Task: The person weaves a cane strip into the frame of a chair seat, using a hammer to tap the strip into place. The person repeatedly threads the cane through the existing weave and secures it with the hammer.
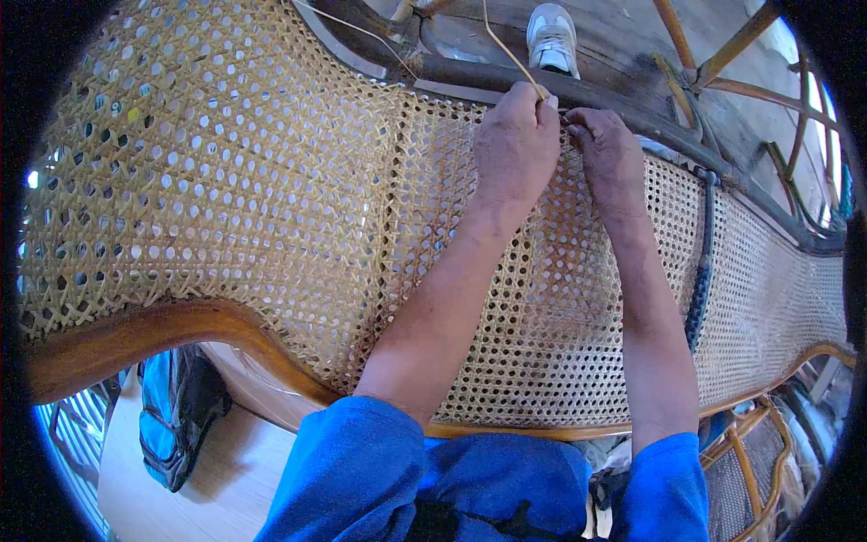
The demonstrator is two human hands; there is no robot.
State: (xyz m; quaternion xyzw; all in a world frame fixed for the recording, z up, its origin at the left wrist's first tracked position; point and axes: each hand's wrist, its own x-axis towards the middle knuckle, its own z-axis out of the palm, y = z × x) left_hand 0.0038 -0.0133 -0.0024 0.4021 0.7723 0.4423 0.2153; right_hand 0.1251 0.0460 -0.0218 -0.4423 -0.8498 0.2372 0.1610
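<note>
My left hand (517,140) pinches a cane strand (511,54) at the dark frame rail (623,101), upper centre; my right hand (612,154) presses curled fingers beside it, holding nothing I can see. The cane webbing (271,199) looks nearly fully woven; only this edge seems left.

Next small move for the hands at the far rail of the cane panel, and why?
Probably draw the cane strand taut upward with the left hand. The left hand pinches it at the far edge of the woven cane panel, beside the dark wooden rail, and the strand still runs long and loose past the rail. The right hand rests fingertips at the same spot, seemingly steadying the weave.
</note>
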